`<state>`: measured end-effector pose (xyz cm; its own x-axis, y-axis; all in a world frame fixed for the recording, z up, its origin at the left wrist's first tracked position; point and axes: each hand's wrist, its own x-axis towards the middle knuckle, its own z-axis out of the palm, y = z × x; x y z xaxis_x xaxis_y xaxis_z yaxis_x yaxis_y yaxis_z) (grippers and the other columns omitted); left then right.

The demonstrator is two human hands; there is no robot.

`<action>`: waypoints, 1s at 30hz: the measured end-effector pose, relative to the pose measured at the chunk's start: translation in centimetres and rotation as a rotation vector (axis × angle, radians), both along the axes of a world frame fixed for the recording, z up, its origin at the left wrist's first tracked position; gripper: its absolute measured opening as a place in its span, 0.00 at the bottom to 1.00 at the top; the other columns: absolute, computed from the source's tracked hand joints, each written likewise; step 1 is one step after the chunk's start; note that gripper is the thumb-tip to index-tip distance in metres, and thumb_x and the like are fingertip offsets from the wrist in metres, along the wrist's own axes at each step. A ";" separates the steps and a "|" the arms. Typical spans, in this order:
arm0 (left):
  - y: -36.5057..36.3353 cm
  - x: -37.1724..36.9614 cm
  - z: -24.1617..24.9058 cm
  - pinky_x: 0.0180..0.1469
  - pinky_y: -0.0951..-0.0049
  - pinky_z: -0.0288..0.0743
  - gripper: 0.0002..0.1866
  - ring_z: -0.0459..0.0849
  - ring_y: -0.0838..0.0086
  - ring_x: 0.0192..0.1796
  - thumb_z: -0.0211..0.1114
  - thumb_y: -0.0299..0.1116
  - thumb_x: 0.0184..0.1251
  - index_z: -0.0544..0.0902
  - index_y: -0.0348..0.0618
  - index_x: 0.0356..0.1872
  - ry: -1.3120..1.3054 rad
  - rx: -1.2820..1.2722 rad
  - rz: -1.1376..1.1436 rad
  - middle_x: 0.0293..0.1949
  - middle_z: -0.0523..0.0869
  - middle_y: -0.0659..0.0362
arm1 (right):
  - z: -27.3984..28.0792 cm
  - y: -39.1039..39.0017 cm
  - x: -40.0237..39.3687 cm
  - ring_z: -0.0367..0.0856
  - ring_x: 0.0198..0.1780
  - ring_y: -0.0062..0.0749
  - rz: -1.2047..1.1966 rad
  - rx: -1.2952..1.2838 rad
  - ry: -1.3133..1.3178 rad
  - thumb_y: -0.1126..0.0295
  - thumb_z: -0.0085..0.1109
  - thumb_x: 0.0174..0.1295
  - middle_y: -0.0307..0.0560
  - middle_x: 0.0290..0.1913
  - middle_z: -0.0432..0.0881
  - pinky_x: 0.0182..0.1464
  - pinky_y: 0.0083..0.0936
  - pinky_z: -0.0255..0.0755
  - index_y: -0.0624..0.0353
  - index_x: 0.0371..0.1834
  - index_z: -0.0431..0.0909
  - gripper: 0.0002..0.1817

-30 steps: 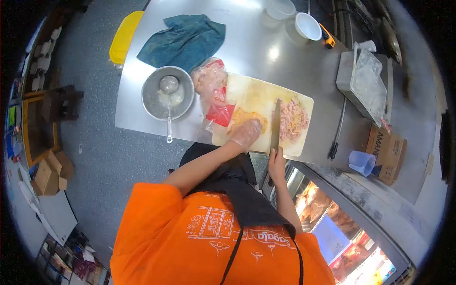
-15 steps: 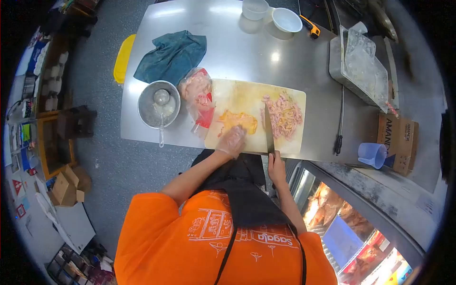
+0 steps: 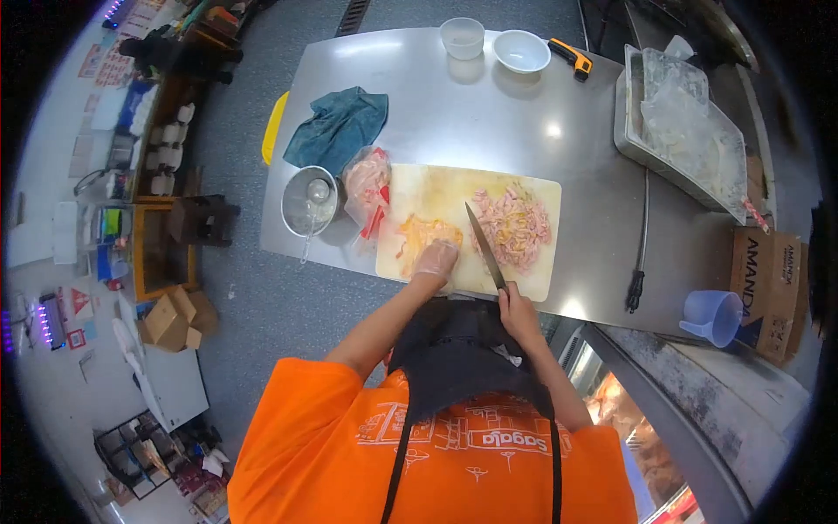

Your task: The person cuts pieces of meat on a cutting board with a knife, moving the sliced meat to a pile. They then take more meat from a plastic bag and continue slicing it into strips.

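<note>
In a clear plastic glove, my left hand (image 3: 437,258) holds the near right edge of a flat, yellow-orange piece of raw meat (image 3: 419,234) on the cutting board (image 3: 428,180). The fingertips are partly hidden. My right hand (image 3: 518,313) is closed round the handle of a long knife (image 3: 485,247). Its blade lies slanted over the board, the tip pointing away and to the left. Right of the blade is a heap of pink and yellowish meat strips (image 3: 517,229). A plastic bag of pale raw meat (image 3: 367,183) touches the board's left side.
A metal bowl (image 3: 288,206) with a ladle (image 3: 319,192) stands left of the bag, below a teal cloth (image 3: 339,127). Two bowls and an orange-black thermometer gun (image 3: 572,59) are at the back. A metal tray (image 3: 621,131) and a blue jug (image 3: 711,316) are at the right.
The whole view has shifted. The knife tip has swung left, off the strips. My left hand has moved toward the right edge of the yellow-orange meat.
</note>
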<state>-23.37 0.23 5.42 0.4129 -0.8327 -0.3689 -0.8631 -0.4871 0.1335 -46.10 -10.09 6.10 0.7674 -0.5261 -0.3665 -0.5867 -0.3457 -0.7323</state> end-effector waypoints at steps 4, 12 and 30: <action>1.8 -1.8 0.9 0.50 0.60 0.83 0.08 0.88 0.53 0.48 0.60 0.23 0.60 0.85 0.38 0.37 0.053 -0.013 0.133 0.39 0.87 0.42 | 0.3 -2.6 -0.1 0.81 0.33 0.70 0.162 -0.051 0.018 0.60 0.45 0.76 0.68 0.28 0.82 0.38 0.62 0.72 0.55 0.52 0.67 0.12; 4.5 -3.8 -0.8 0.48 0.57 0.80 0.07 0.84 0.53 0.43 0.62 0.26 0.55 0.82 0.39 0.34 0.064 -0.213 0.328 0.37 0.84 0.45 | 1.6 -5.0 2.3 0.82 0.32 0.66 0.484 -0.163 0.052 0.62 0.47 0.74 0.65 0.26 0.82 0.36 0.59 0.75 0.58 0.51 0.67 0.12; 4.0 -1.1 -4.8 0.46 0.54 0.81 0.12 0.88 0.54 0.45 0.56 0.29 0.65 0.79 0.41 0.48 0.020 -0.161 0.487 0.41 0.85 0.47 | 1.2 -4.5 4.4 0.82 0.33 0.70 0.543 -0.218 0.061 0.62 0.44 0.75 0.69 0.29 0.82 0.38 0.60 0.74 0.60 0.56 0.68 0.15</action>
